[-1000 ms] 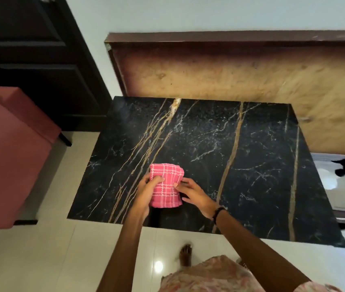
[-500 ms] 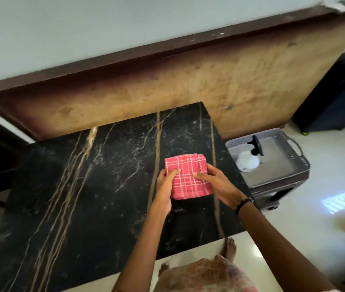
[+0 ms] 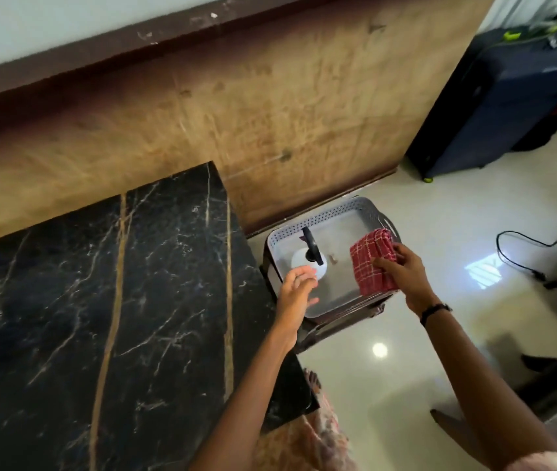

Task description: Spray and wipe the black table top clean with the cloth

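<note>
Glossy cream floor tiles (image 3: pixel 423 334), brown wood-grain wall panel (image 3: pixel 270 107) behind. Black marble-look table top with gold and white veins (image 3: pixel 107 300) fills lower left of view; nothing lies on its visible surface.

Grey plastic tray with perforated rim (image 3: pixel 324 215) stands just beside the table's right edge, on a dark low stand. Inside tray: white spray bottle with black trigger head (image 3: pixel 309 256), upright, seen from above.

Left hand (image 3: pixel 295 290): fingers spread and loosely extended, holding nothing, hovering at the tray's near-left side just beside the bottle. Contact with bottle: cannot tell.

Right hand (image 3: pixel 402 270): fingers curled over folded red-and-white checked cloth (image 3: pixel 370 263), gripping it above the tray's right half. Cloth is off the table. Dark band on right wrist (image 3: pixel 435 309).

Dark blue suitcase (image 3: pixel 508 96) upright at far right. Black cable (image 3: pixel 521 246) on floor right of tray.
</note>
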### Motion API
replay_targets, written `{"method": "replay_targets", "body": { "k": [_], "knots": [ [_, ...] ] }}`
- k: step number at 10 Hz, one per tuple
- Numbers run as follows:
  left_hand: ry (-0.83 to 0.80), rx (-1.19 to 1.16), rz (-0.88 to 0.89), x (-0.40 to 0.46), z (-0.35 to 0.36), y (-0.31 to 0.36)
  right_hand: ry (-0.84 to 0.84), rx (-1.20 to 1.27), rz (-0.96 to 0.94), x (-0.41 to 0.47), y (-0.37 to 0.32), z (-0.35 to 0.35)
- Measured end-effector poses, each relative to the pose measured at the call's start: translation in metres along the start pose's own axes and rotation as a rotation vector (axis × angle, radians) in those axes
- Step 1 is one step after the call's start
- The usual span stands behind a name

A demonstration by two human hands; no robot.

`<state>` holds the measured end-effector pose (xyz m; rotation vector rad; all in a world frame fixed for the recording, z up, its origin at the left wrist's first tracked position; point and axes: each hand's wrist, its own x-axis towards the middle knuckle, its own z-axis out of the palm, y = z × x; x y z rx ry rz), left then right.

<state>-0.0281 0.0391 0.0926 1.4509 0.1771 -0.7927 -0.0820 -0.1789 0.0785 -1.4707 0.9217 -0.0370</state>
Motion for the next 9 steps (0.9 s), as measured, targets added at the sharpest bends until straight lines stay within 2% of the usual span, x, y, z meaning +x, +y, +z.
{"method": "replay_targets", "body": {
  "k": [1,2,3,5,6,8,9],
  "knots": [
    [0.067,0.13,0.033,0.027,0.021,-0.009,-0.02,-0.101,0.067,0.051,0.025,0.001],
    [0.114,0.335,0.154,0.052,0.032,-0.015,-0.133,-0.182,0.089,0.097,0.041,0.015],
    [0.135,0.43,0.198,0.071,0.036,-0.022,-0.229,-0.241,0.109,0.135,0.052,0.027],
    [0.157,0.418,0.246,0.084,0.04,-0.033,-0.169,-0.269,0.19,0.179,0.083,0.02],
    [0.168,0.403,0.262,0.083,0.042,-0.033,-0.115,-0.462,0.174,0.184,0.083,0.014],
    [0.152,0.436,0.239,0.079,0.04,-0.025,-0.028,-0.824,0.015,0.158,0.066,0.02],
    [0.18,0.4,0.239,0.069,0.033,-0.017,0.092,-0.811,-0.216,0.123,0.055,0.035]
  ]
}}
